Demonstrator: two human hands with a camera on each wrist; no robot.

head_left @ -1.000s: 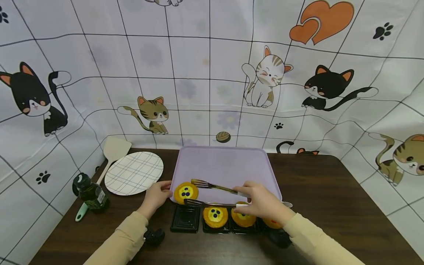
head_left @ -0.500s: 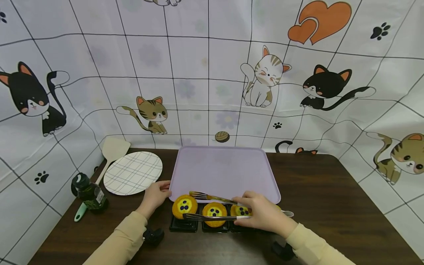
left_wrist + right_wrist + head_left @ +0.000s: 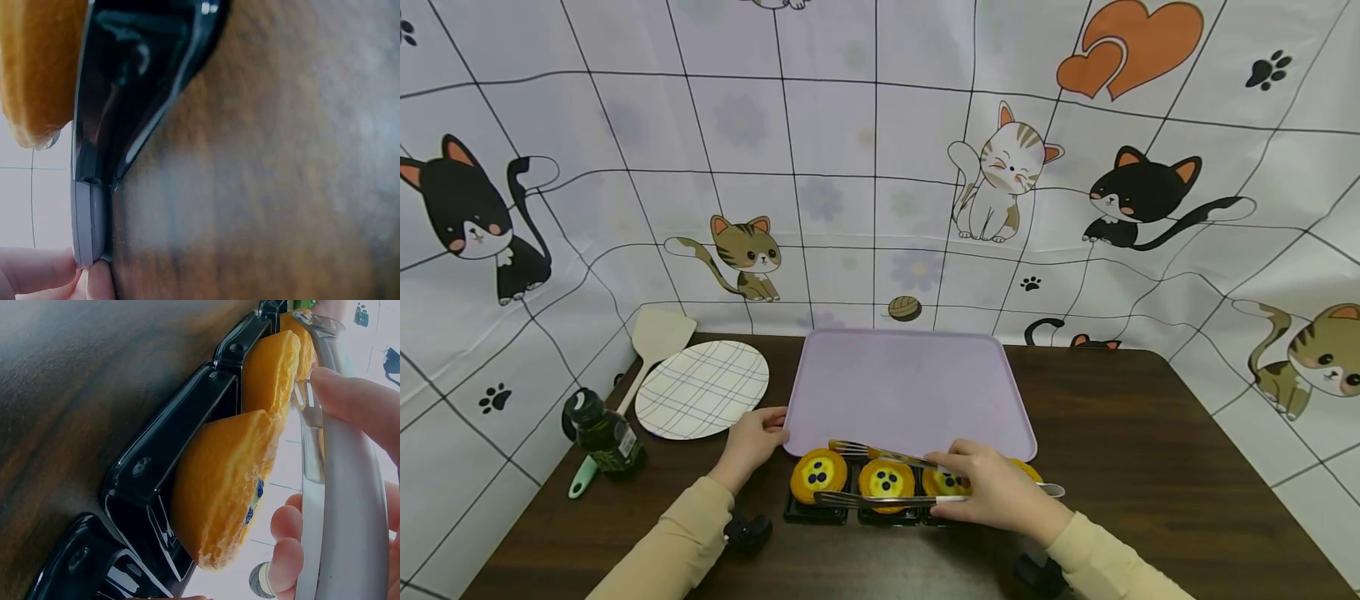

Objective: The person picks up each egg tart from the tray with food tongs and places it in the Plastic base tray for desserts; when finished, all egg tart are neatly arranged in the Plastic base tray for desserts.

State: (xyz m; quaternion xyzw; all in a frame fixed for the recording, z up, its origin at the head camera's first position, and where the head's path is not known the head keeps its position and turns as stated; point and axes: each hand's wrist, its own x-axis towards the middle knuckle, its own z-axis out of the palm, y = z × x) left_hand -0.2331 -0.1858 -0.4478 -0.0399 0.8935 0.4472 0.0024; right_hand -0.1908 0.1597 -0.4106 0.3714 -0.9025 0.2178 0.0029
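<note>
My left hand [image 3: 751, 443] pinches the near left corner of a lilac tray [image 3: 910, 383]; in the left wrist view, thumb and fingers [image 3: 37, 269] meet at its rim. My right hand [image 3: 996, 493] grips metal serving tongs [image 3: 353, 512] with slotted, fork-like ends, pointing left. Their spread tips flank the right side of the leftmost egg tart [image 3: 817, 475], a yellow one with dark berries, which sits at its black plastic holder [image 3: 815, 513]. Two similar tarts stand beside it in their own holders, the middle tart [image 3: 886, 481] between the tong arms. A further tart [image 3: 1027, 470] is mostly hidden by my right hand.
Left of the tray lie a white checked plate [image 3: 703, 390] and a cream spatula [image 3: 662, 337] with a green handle end. A dark green lidded jar [image 3: 606, 437] stands in front of the plate. A cat-print sheet [image 3: 850, 208] hangs behind the dark wooden table [image 3: 1105, 433].
The leftmost tart has gone from the tray's near left corner to the black holder in front. My right hand and tongs have moved toward me and spread apart slightly. The left hand stays put.
</note>
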